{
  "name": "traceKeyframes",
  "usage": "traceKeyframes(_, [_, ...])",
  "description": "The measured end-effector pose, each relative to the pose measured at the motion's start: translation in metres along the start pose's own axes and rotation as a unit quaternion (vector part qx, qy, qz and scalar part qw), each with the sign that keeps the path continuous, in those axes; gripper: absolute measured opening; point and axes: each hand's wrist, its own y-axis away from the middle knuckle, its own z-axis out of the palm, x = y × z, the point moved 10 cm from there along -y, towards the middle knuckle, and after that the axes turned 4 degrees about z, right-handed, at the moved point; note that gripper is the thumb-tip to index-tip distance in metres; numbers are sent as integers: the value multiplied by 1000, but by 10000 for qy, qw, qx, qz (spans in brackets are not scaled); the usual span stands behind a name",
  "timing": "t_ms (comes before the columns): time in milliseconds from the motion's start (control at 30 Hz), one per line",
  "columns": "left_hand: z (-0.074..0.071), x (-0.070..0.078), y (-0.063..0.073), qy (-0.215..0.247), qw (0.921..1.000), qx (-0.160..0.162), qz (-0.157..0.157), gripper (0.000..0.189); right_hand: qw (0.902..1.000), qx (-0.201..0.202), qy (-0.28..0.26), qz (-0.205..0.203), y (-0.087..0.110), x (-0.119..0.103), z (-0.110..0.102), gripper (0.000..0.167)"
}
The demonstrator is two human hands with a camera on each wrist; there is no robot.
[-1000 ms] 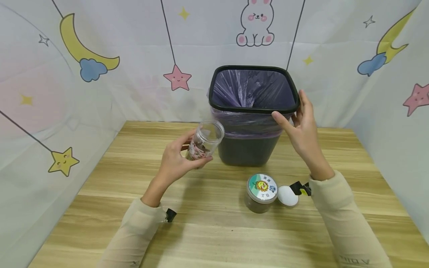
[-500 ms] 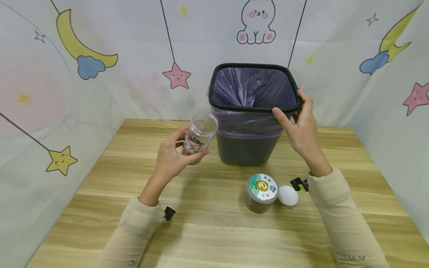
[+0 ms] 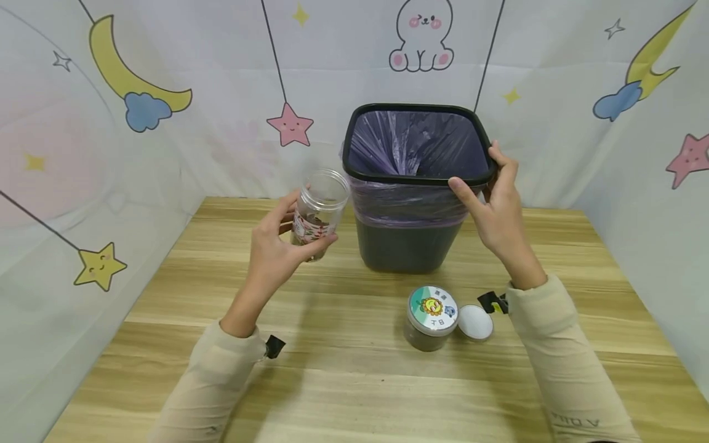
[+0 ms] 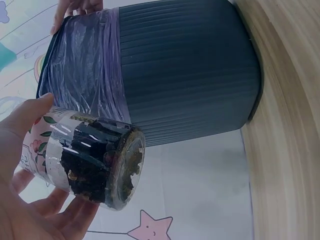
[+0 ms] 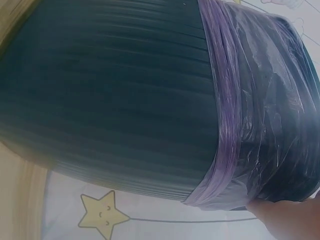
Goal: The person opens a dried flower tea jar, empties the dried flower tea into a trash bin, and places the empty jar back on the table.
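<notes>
My left hand [image 3: 277, 243] grips a clear lidless plastic jar [image 3: 320, 212], tilted, its mouth up and facing the head camera. A floral label wraps the jar, and dark dried pieces lie in its lower part, plainest in the left wrist view on the jar [image 4: 95, 157]. To the jar's right stands a dark trash can [image 3: 410, 243] with a black rim, lined with a purple plastic bag [image 3: 410, 203]. My right hand [image 3: 495, 215] holds the can's right front rim corner, thumb at the front and fingers round the side.
A round jar [image 3: 431, 320] with a cartoon lid stands on the wooden table [image 3: 354, 394] before the can. Beside it on the right lies a small white disc-shaped lid [image 3: 475, 323]. A printed white cloth [image 3: 238, 92] hangs behind and at both sides.
My left hand has moved left and up with the jar, away from the can, and the jar stands more upright. The right hand stays on the rim.
</notes>
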Motion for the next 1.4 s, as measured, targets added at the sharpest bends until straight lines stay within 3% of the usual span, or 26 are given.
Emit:
traceKeyframes(333, [-9, 12, -15, -70, 9993, 274, 243, 80, 10000, -38, 31, -40, 1, 4, 2, 74])
traceKeyframes(600, [-15, 21, -32, -654, 9963, 451, 319, 82, 9997, 14, 240, -63, 1, 3, -1, 71])
traceKeyframes(933, [-19, 40, -46, -1465, 9848, 648, 678, 84, 9995, 0, 298, -92, 0, 0, -3, 70])
traceKeyframes(1233, [-17, 47, -59, -1793, 9804, 541, 615, 84, 9995, -6, 322, -68, 0, 1, -4, 70])
traceKeyframes(1400, [-17, 49, -67, -2111, 9755, 454, 431, 82, 9993, -11, 371, -70, 1, 2, -2, 70])
